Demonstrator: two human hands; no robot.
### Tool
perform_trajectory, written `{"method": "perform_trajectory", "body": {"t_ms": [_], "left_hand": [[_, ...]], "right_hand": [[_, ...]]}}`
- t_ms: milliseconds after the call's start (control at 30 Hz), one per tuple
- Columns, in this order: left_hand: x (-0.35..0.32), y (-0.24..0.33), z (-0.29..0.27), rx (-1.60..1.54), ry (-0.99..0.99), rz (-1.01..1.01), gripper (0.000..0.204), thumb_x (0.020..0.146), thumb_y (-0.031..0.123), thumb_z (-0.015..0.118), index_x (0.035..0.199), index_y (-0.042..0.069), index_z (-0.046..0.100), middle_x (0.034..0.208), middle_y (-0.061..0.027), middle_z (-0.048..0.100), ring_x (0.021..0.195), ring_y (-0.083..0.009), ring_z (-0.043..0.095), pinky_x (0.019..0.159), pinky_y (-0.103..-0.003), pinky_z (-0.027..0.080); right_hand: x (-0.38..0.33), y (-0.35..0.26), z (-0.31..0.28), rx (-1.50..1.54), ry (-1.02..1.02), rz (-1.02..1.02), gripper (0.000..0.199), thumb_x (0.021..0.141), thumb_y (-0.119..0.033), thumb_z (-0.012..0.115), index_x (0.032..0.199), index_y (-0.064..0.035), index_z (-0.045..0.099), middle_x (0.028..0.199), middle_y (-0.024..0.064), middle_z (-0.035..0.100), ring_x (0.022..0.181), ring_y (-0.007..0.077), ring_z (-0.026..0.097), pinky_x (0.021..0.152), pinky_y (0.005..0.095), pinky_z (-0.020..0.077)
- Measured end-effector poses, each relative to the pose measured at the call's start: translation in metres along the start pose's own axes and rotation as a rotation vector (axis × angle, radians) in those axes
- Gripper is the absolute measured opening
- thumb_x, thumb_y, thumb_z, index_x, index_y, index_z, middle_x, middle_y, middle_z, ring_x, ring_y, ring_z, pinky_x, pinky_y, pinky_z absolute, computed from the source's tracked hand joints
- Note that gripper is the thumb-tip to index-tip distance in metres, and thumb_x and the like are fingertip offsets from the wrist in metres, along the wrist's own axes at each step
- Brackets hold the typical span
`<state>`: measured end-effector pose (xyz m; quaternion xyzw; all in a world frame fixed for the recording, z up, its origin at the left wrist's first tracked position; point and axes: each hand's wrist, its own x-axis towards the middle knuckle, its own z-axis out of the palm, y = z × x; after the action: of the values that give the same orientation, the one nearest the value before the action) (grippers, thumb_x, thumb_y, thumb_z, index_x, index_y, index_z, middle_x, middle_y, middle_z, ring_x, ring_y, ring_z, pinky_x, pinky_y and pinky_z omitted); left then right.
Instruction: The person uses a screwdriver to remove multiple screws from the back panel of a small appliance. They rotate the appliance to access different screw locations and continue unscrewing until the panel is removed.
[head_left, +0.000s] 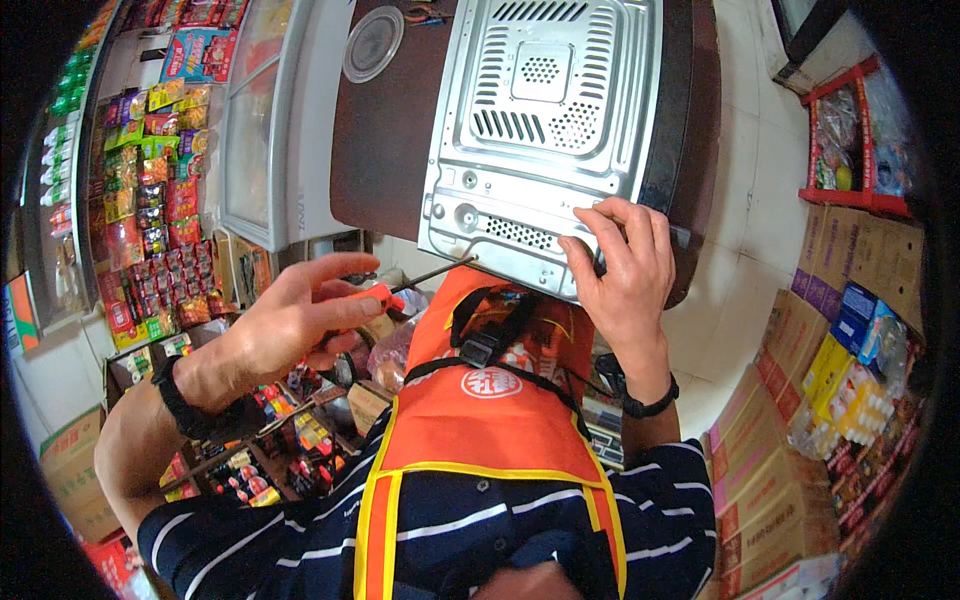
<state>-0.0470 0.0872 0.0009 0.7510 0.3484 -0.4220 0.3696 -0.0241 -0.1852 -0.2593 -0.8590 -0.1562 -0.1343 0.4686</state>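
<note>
The left hand (290, 320) is closed around the orange handle of a screwdriver (405, 285), whose thin dark shaft runs up and to the right, its tip meeting the lower edge of the appliance's metal back panel (545, 110) near a screw point. The panel lies on the dark brown counter (385, 150), its long side running across the view. The right hand (625, 265) rests with fingers spread flat on the panel's lower right corner, holding nothing, just beside the tip. The left hand sits well left of the panel, linked only by the shaft
</note>
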Motion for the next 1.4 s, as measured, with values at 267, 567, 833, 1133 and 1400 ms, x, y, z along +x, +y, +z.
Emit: {"method": "perform_trajectory", "body": {"t_ms": [267, 567, 833, 1133, 1400], "left_hand": [[0.0, 0.018, 0.018, 1.222, 0.001, 0.574, 0.048, 0.096, 0.004, 0.07, 0.142, -0.006, 0.067, 0.113, -0.027, 0.08, 0.097, -0.0412, 0.079, 0.08, -0.05, 0.065], [0.003, 0.019, 0.002, -0.05, 0.012, -0.164, 0.074, 0.103, 0.025, 0.081, 0.161, -0.009, 0.051, 0.114, -0.0108, 0.077, 0.076, -0.014, 0.067, 0.069, -0.036, 0.059], [-0.003, 0.018, 0.008, 1.434, -0.021, 0.592, 0.065, 0.085, 0.01, 0.082, 0.146, 0.001, 0.062, 0.111, -0.0209, 0.073, 0.093, -0.0409, 0.078, 0.074, -0.049, 0.066], [0.005, 0.017, 0.0, 0.013, -0.059, -0.128, 0.063, 0.109, 0.02, 0.075, 0.161, -0.007, 0.052, 0.093, -0.0107, 0.072, 0.068, -0.0096, 0.061, 0.055, -0.028, 0.048], [-0.006, 0.012, 0.019, 1.37, 0.052, 0.627, 0.053, 0.092, 0.011, 0.076, 0.141, -0.001, 0.064, 0.111, -0.018, 0.069, 0.091, -0.0372, 0.077, 0.074, -0.046, 0.065]], "right_hand": [[0.0, -0.002, 0.0, -0.03, -0.001, -0.003, 0.035, 0.086, -0.019, 0.093, 0.117, -0.011, 0.081, 0.116, 0.0053, 0.07, 0.108, 0.0315, 0.064, 0.092, 0.0446, 0.0563], [-0.001, 0.0, 0.0, 0.001, 0.0, -0.003, 0.035, 0.086, -0.019, 0.093, 0.117, -0.0111, 0.081, 0.116, 0.0054, 0.07, 0.109, 0.0313, 0.065, 0.092, 0.044, 0.0569], [0.001, -0.001, -0.001, -0.004, -0.01, -0.003, 0.035, 0.086, -0.018, 0.093, 0.118, -0.0112, 0.081, 0.116, 0.0056, 0.07, 0.108, 0.0313, 0.065, 0.092, 0.0445, 0.0566], [0.0, 0.001, -0.002, 0.016, -0.014, 0.01, 0.035, 0.086, -0.018, 0.093, 0.117, -0.0109, 0.081, 0.115, 0.0057, 0.07, 0.107, 0.0317, 0.065, 0.091, 0.0445, 0.0563], [0.004, -0.001, -0.003, 0.041, -0.008, -0.006, 0.032, 0.088, -0.015, 0.091, 0.118, -0.0096, 0.082, 0.115, 0.0072, 0.071, 0.106, 0.0325, 0.066, 0.09, 0.0453, 0.0563]]}}
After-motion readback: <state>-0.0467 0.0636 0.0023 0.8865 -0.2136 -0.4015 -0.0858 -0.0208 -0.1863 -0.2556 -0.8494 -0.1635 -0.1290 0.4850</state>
